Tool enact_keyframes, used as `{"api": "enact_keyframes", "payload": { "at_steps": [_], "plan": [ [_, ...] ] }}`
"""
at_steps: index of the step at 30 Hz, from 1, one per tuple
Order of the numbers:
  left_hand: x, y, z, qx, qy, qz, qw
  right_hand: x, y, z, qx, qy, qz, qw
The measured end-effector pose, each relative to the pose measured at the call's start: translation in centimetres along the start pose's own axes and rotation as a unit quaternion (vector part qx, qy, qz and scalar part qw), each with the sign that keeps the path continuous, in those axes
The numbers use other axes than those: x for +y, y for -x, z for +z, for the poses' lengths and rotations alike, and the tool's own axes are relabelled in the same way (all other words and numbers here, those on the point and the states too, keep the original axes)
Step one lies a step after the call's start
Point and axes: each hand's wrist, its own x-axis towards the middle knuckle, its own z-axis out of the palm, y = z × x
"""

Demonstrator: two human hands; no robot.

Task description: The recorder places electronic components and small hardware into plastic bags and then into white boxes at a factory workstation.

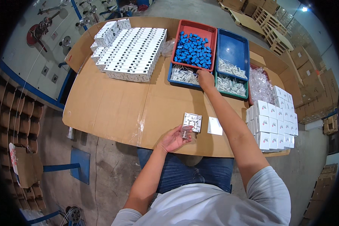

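My left hand (pixel 174 139), palm up near the table's front edge, holds a small clear plastic bag (pixel 185 131) with something small and pale in it. Just beyond the bag lies a white square plastic fitting (pixel 194 119) with moulded details, and to its right a white flat card (pixel 215 126). My right arm stretches forward, and my right hand (pixel 205 79) is at the right end of a blue tray of small white packed pieces (pixel 183 74). Its fingers are curled there; what they hold, if anything, is hidden.
A red tray (pixel 177 35) of blue parts overlaps the white-piece tray. Right of it are a blue tray (pixel 232 41), a green-rimmed tray (pixel 235 95) and clear plastic bags (pixel 260 84). White boxes stand at right (pixel 277 126) and back left (pixel 132 52). Cardboard (pixel 113 105) covers the table.
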Motion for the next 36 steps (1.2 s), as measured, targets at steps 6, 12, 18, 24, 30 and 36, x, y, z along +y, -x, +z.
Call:
{"api": "enact_keyframes", "payload": {
  "at_steps": [6, 12, 18, 24, 30, 36],
  "plan": [
    [0.2, 0.1, -0.5, -0.010, 0.042, 0.000, 0.999, -1.9, 1.6, -5.0, 0.088, -0.205, 0.034, 0.974],
    [-0.1, 0.1, 0.0, -0.008, 0.006, 0.009, 1.000, -6.2, 11.6, -12.8, -0.224, -0.535, 0.050, 0.813],
    [-0.2, 0.1, -1.0, -0.016, -0.031, 0.003, 0.999, -10.2, 17.1, -16.9, -0.267, -0.455, 0.040, 0.849],
    [-0.5, 0.1, -1.0, 0.007, -0.071, 0.025, 0.997, -10.4, 19.0, -15.3, -0.227, -0.453, 0.001, 0.862],
    [-0.8, 0.6, -0.5, -0.045, -0.099, 0.005, 0.994, -6.9, 18.1, -15.1, -0.172, -0.509, 0.090, 0.838],
    [-0.7, 1.1, -1.6, -0.026, -0.091, 0.012, 0.995, 2.4, 14.1, -10.6, 0.027, -0.221, 0.208, 0.952]
  ]
}}
